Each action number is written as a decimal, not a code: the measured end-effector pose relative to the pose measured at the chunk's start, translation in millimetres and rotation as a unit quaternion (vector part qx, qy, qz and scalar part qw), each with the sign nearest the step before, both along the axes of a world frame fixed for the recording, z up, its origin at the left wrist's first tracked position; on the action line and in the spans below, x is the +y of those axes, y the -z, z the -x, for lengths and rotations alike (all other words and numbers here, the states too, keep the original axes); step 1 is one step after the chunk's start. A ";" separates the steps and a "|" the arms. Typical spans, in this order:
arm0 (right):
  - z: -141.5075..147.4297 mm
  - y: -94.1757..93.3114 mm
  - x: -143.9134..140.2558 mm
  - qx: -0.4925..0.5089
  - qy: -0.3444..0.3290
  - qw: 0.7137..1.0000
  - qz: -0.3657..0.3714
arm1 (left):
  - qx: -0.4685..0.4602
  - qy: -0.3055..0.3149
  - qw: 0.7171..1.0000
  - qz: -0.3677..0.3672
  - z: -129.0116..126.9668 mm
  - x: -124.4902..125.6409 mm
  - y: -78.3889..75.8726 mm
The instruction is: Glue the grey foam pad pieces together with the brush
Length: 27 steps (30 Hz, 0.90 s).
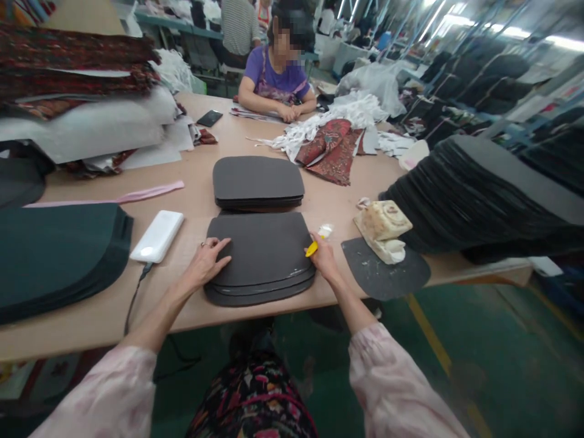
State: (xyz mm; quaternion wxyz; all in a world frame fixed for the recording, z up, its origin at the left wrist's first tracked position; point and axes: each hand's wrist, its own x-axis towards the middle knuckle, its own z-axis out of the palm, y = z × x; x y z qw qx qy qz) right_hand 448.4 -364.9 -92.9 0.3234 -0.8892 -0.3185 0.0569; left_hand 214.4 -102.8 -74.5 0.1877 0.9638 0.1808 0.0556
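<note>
Left hand (207, 260): lying flat, fingers spread, pressing on the left edge of the near stack of dark grey pads (262, 258), gripping nothing.
Right hand (323, 254): closing around a small yellow tool (312, 248), touching the stack's right edge.
Stack: sitting at the table (196, 201) front edge, between both hands.
Nearby: a second grey stack (258, 181) lying behind; a white power bank (157, 236) resting left.
</note>
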 end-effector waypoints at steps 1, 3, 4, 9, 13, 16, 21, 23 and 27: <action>-0.8 -0.5 -0.2 0.005 0.005 1.000 -0.001 | 0.012 0.010 1.000 -0.013 0.2 0.6 0.9; -2.2 -2.1 -0.6 0.018 0.012 1.000 -0.002 | 0.032 0.020 0.999 -0.035 0.4 1.8 2.9; -2.8 -2.9 -0.6 0.023 0.015 1.000 -0.002 | 0.038 0.020 0.998 -0.043 0.3 2.5 4.1; -4.5 -4.9 -0.7 0.026 0.020 0.999 -0.022 | 0.044 0.021 0.997 -0.053 -2.4 7.6 7.9; -6.1 -3.5 -0.4 0.029 0.030 0.999 -0.027 | 0.057 0.024 0.996 -0.060 -4.5 8.6 4.6; -7.9 -2.5 0.5 0.027 0.039 0.999 -0.023 | 0.063 0.031 0.996 -0.060 -5.8 8.2 1.8; -8.6 -1.0 3.7 0.020 0.040 0.999 -0.007 | 0.072 0.030 0.995 -0.064 -6.9 10.9 4.9; -7.5 0.0 5.1 0.015 0.040 0.999 0.002 | 0.070 0.030 0.995 -0.065 -6.9 12.3 6.9; -5.2 2.2 6.9 0.001 0.045 0.999 0.025 | 0.066 0.039 0.994 -0.080 -7.1 12.5 6.1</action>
